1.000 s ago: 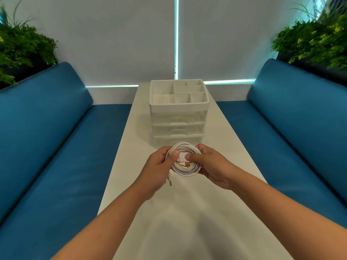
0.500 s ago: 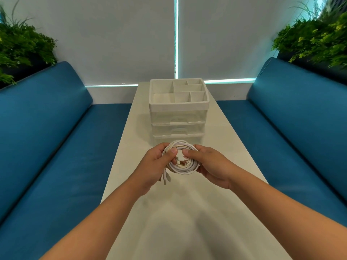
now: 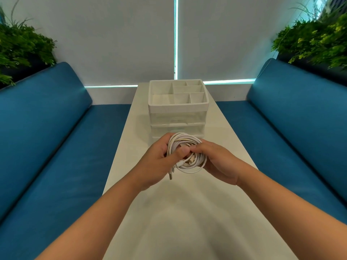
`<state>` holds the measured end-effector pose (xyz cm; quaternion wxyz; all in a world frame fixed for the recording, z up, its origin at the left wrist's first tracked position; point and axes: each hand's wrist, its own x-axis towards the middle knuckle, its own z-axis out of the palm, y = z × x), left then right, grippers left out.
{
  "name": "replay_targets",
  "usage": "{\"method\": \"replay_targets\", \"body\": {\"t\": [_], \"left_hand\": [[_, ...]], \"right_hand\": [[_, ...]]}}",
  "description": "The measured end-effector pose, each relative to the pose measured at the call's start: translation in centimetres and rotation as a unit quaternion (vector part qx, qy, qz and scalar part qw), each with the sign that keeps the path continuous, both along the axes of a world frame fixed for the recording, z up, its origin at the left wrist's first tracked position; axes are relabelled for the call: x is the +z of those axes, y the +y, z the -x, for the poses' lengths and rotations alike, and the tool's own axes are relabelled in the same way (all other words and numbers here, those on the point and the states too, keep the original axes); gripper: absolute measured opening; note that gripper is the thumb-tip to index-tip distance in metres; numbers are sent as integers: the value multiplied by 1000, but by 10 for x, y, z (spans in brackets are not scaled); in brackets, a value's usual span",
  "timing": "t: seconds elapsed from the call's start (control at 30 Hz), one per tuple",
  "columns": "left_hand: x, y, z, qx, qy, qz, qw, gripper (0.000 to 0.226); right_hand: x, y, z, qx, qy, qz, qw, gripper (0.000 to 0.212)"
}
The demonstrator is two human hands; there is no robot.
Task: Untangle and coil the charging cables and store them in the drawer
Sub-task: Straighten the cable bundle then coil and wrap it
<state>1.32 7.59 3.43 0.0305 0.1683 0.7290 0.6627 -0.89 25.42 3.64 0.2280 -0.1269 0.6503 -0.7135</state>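
Two hands are seen, the left hand [image 3: 156, 162] and the right hand [image 3: 218, 162]. One coil of white cable [image 3: 187, 152] is counted; the number of separate cables in it cannot be told. One connector plug [image 3: 170, 175] is seen hanging from it. One drawer organizer [image 3: 177, 117] is counted on one counter [image 3: 187, 222]; six compartments are counted in its top tray, and three drawer fronts below. Two blue benches, left [image 3: 47, 137] and right [image 3: 300, 128], and two plants, far left [image 3: 20, 47] and far right [image 3: 317, 38], are seen.
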Motion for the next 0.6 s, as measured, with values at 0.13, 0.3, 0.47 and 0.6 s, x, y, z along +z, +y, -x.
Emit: {"method": "replay_targets", "body": {"t": [0.13,0.3,0.47,0.6], "left_hand": [[-3,0,0,9,-7,9,1000,24],[-2,2,0,24,3,31,999,18],[-4,3,-1,48,40,46,997,31],[-5,2,-3,63,68,83,992,21]], "right_hand": [[3,3,-1,-7,-24,4,1000,37],[3,2,-2,-58,-44,-16,997,39],[-1,4,-1,-41,-98,50,993,34],[-2,7,-1,-3,-95,48,994,32]]}}
